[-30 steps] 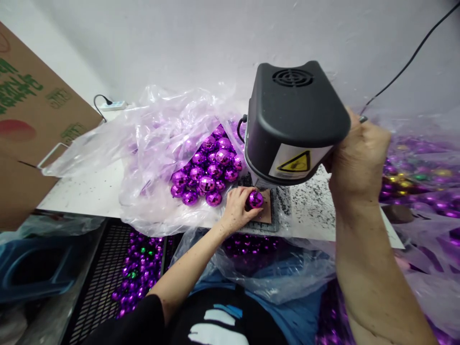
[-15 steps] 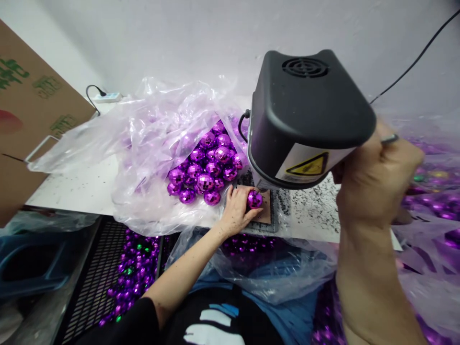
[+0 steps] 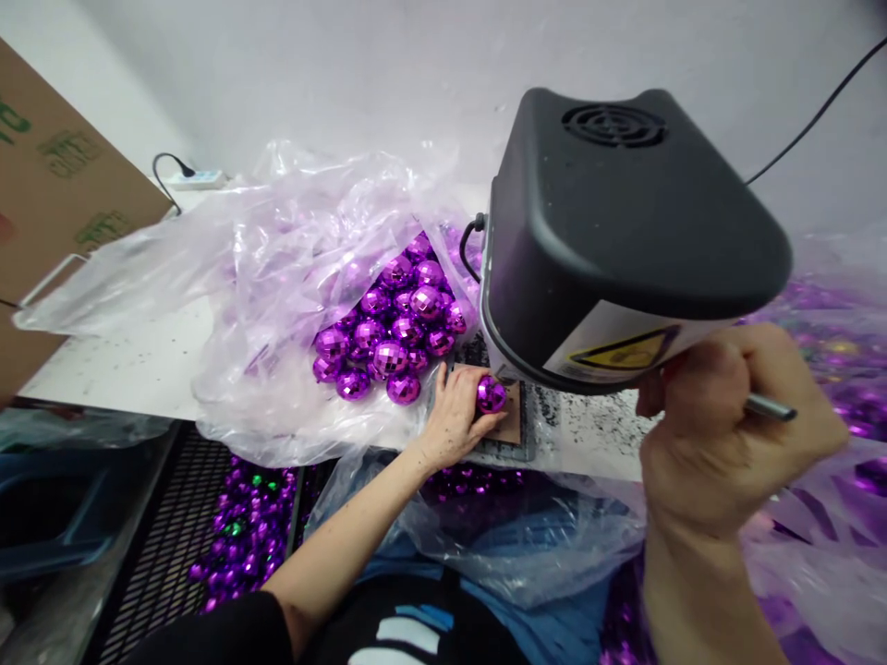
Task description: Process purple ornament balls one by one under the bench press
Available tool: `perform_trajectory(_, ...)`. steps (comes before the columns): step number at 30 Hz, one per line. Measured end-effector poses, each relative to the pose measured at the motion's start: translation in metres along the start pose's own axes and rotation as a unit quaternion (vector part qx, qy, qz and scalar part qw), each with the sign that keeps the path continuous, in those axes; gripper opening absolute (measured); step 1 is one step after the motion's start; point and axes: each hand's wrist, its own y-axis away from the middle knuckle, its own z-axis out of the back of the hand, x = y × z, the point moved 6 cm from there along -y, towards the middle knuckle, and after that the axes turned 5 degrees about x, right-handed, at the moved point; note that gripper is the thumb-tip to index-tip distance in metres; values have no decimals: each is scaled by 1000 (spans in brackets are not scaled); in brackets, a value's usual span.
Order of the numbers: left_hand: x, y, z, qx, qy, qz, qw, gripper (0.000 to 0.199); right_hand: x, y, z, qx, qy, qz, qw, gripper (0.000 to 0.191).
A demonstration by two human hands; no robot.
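My left hand point(image 3: 454, 416) is closed around one shiny purple mirror-faceted ball point(image 3: 491, 394), which rests on a small brown board point(image 3: 511, 420) on a dark base plate. Above it stands a black bench machine point(image 3: 637, 194) with a round vent and a yellow warning label; its housing hides the underside. At the machine's right side, my right hand point(image 3: 735, 425) grips a metal lever point(image 3: 771, 406), whose end sticks out of the fist. Left of my left hand lies a pile of purple balls point(image 3: 392, 323), spilling from a clear plastic bag point(image 3: 277, 259).
Dark specks litter the white table point(image 3: 596, 420). A cardboard box point(image 3: 76, 175) and a power strip point(image 3: 198, 180) are at left. Below the table edge, a black mesh crate point(image 3: 152, 536) holds small purple and green balls. More bagged balls point(image 3: 832, 388) lie at right.
My right hand and the lever have swung lower, and the lever's end now shows beyond the fist. The left hand keeps its hold on the ball. The whole view has shifted slightly.
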Motion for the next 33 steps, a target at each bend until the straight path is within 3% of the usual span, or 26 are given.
perform_trajectory(4, -1, 2, 1, -8, 8, -1, 1000, 47, -6, 25, 2, -48, 0, 37, 998, 19)
perform_trajectory(8, -2, 1, 3, -6, 21, 7, 1000, 44, -19, 41, 0, -33, 15, 16, 999, 19)
perform_trajectory(13, -4, 0, 4, 5, 43, 14, 999, 39, -21, 40, 2, -39, 25, 12, 999, 21)
perform_trajectory(18, -3, 0, 3, 13, 69, 21, 997, 35, -19, 43, -3, -52, -21, 84, 995, 12)
perform_trajectory(24, -1, 0, 1, 19, 72, 28, 997, 37, -21, 49, -14, -136, -62, 134, 980, 15)
perform_trajectory(33, -3, 0, 2, 9, 46, 13, 999, 39, -28, 54, -20, -194, -78, 112, 972, 17)
